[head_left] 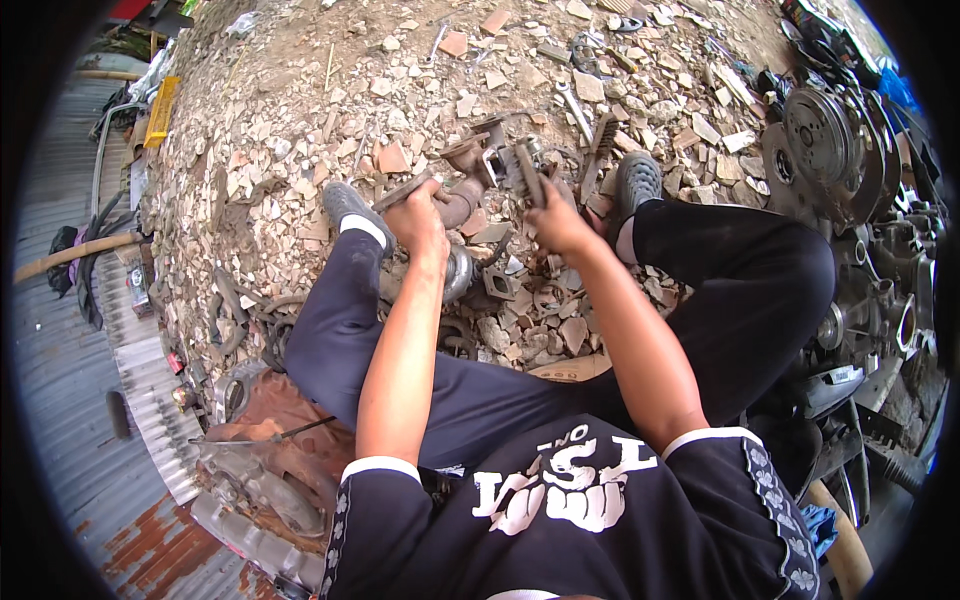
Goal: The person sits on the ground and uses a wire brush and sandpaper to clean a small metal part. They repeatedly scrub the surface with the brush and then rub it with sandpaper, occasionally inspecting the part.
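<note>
My left hand is closed around the flanged end of a rusty exhaust manifold, a curved brown metal pipe held up between my knees. In my right hand is a wire brush; its bristled end is close to the manifold's right side. Whether the bristles touch the metal I cannot tell. Below the manifold sits a round, silvery metal housing, partly hidden by my left forearm. Another dark, brush-like piece stands beside my right shoe.
Stone and tile rubble covers the ground, with a wrench lying ahead. Engine parts and a round pulley are piled at the right. Corrugated metal sheets line the left, near a yellow box. A large brown casting lies lower left.
</note>
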`<action>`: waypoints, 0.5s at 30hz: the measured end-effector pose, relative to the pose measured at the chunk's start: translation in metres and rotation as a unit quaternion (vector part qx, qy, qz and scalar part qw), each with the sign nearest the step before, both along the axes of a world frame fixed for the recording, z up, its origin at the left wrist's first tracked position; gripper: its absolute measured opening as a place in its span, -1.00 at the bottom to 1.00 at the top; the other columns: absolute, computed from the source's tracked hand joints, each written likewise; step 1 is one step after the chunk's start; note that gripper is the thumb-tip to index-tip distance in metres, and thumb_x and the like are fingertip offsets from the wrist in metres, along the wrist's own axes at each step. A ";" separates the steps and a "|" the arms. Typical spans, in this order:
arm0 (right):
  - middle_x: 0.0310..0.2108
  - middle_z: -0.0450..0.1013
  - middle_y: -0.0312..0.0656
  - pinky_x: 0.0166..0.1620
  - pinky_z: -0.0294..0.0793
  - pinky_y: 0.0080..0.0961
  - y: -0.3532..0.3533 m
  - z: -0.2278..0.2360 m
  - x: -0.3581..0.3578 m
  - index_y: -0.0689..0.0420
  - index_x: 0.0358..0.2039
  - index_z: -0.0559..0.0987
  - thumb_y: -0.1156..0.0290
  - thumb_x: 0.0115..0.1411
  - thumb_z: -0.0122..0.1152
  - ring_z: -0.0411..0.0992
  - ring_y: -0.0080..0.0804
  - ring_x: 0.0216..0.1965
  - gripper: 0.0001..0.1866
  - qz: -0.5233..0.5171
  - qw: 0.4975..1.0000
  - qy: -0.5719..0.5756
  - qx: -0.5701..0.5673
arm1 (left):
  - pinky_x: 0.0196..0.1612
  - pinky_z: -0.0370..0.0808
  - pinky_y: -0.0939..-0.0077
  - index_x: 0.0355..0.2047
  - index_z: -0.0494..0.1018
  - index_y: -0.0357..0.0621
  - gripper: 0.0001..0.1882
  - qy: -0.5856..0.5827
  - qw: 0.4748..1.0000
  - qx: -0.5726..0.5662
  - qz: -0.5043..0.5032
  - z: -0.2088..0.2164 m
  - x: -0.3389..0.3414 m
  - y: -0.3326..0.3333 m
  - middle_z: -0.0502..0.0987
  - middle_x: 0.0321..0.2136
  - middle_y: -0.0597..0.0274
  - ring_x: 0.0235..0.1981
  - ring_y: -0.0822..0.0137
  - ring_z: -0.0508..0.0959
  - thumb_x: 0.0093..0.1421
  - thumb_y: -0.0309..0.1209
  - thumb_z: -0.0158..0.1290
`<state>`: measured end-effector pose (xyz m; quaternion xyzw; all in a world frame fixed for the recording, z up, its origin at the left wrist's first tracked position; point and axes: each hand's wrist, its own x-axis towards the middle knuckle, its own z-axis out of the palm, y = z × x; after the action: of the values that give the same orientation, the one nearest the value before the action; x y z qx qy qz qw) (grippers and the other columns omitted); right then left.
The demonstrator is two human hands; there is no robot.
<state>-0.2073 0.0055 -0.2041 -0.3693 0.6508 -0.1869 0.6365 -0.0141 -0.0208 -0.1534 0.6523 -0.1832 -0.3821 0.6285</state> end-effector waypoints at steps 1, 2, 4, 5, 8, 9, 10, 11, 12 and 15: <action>-0.07 0.53 0.00 -0.25 0.58 -0.27 -0.006 0.017 -0.006 0.02 0.52 -0.06 0.46 0.35 0.16 0.51 -0.30 -0.31 -0.15 -0.080 0.989 -0.103 0.067 | -0.51 0.40 0.44 -0.46 0.56 -0.38 -0.91 -0.013 1.000 0.005 0.005 -0.003 0.008 0.001 0.59 -0.48 0.23 -0.52 0.37 0.51 -0.05 -0.69 0.16; -0.04 0.52 -0.01 -0.22 0.56 -0.31 -0.009 0.010 -0.020 0.03 0.52 -0.06 0.45 0.37 0.15 0.50 -0.33 -0.26 -0.17 -0.134 0.986 -0.095 0.033 | -0.54 0.40 0.44 -0.46 0.55 -0.39 -0.91 -0.011 1.000 0.004 -0.001 -0.003 0.003 -0.004 0.59 -0.47 0.22 -0.52 0.36 0.51 -0.05 -0.69 0.16; -0.03 0.53 -0.05 -0.09 0.51 -0.41 -0.006 -0.010 -0.040 -0.04 0.53 -0.01 0.33 0.43 0.10 0.48 -0.36 -0.13 -0.24 -0.197 0.976 -0.044 -0.083 | -0.42 0.38 0.41 -0.53 0.53 -0.30 -0.95 0.007 0.999 0.023 -0.024 0.003 -0.005 -0.005 0.55 -0.51 0.24 -0.51 0.35 0.49 -0.03 -0.68 0.14; -0.01 0.54 -0.06 -0.05 0.49 -0.42 -0.005 -0.014 -0.041 -0.06 0.52 0.03 0.29 0.44 0.09 0.49 -0.35 -0.11 -0.28 -0.189 0.977 -0.021 -0.092 | -0.36 0.37 0.40 -0.56 0.51 -0.25 -0.93 0.010 0.999 0.035 -0.032 0.005 -0.004 -0.004 0.53 -0.53 0.25 -0.50 0.34 0.48 -0.02 -0.67 0.12; 0.07 0.55 -0.05 0.07 0.46 -0.40 -0.004 -0.019 -0.030 -0.19 0.46 0.23 0.10 0.48 0.01 0.50 -0.34 -0.02 -0.42 -0.163 0.983 0.014 -0.089 | -0.37 0.36 0.40 -0.58 0.49 -0.26 -0.92 0.009 1.000 0.027 -0.010 -0.001 0.003 -0.005 0.51 -0.55 0.24 -0.54 0.34 0.46 -0.02 -0.67 0.11; 0.12 0.52 0.03 0.09 0.46 -0.34 -0.004 -0.014 -0.021 -0.23 0.45 0.25 0.08 0.47 0.02 0.52 -0.24 0.02 -0.43 -0.122 0.988 0.032 -0.086 | -0.38 0.36 0.39 -0.59 0.49 -0.26 -0.92 0.001 1.000 0.026 -0.007 -0.006 0.008 -0.004 0.51 -0.55 0.24 -0.55 0.33 0.46 -0.02 -0.68 0.11; 0.08 0.53 0.08 0.09 0.46 -0.28 -0.002 -0.011 -0.012 -0.27 0.45 0.25 0.08 0.47 0.03 0.54 -0.14 0.01 -0.43 -0.079 0.980 0.100 -0.153 | -0.39 0.37 0.41 -0.55 0.52 -0.27 -0.93 -0.003 1.000 0.028 -0.015 -0.011 0.012 -0.003 0.54 -0.53 0.25 -0.53 0.35 0.47 -0.03 -0.68 0.13; 0.04 0.55 0.14 0.08 0.47 -0.23 -0.001 -0.011 -0.006 -0.31 0.44 0.26 0.08 0.46 0.03 0.56 -0.04 0.00 -0.44 -0.038 0.960 0.168 -0.220 | -0.41 0.38 0.42 -0.51 0.54 -0.28 -0.92 -0.005 0.999 0.029 -0.026 -0.012 0.014 -0.003 0.56 -0.50 0.25 -0.52 0.36 0.48 -0.05 -0.68 0.15; -0.04 0.57 0.19 0.09 0.47 -0.13 -0.001 -0.003 -0.003 -0.37 0.42 0.29 0.07 0.45 0.04 0.54 0.16 0.02 -0.46 -0.026 0.980 0.099 -0.170 | -0.42 0.39 0.43 -0.47 0.57 -0.30 -0.90 -0.008 0.999 0.030 -0.036 -0.013 0.017 -0.003 0.59 -0.47 0.26 -0.50 0.38 0.50 -0.06 -0.68 0.18; -0.06 0.55 0.26 0.12 0.45 -0.08 0.001 -0.053 -0.005 -0.44 0.41 0.29 0.07 0.45 0.03 0.51 0.21 0.06 -0.47 -0.015 0.962 0.124 -0.243 | -0.43 0.37 0.44 -0.47 0.56 -0.29 -0.90 0.024 0.999 0.032 -0.023 -0.007 0.006 -0.001 0.58 -0.47 0.28 -0.49 0.37 0.50 -0.05 -0.68 0.18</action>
<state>-0.2121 0.0065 -0.2572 -0.5231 0.6654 -0.3016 0.4390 -0.0085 -0.0215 -0.1601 0.6582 -0.1710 -0.4176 0.6026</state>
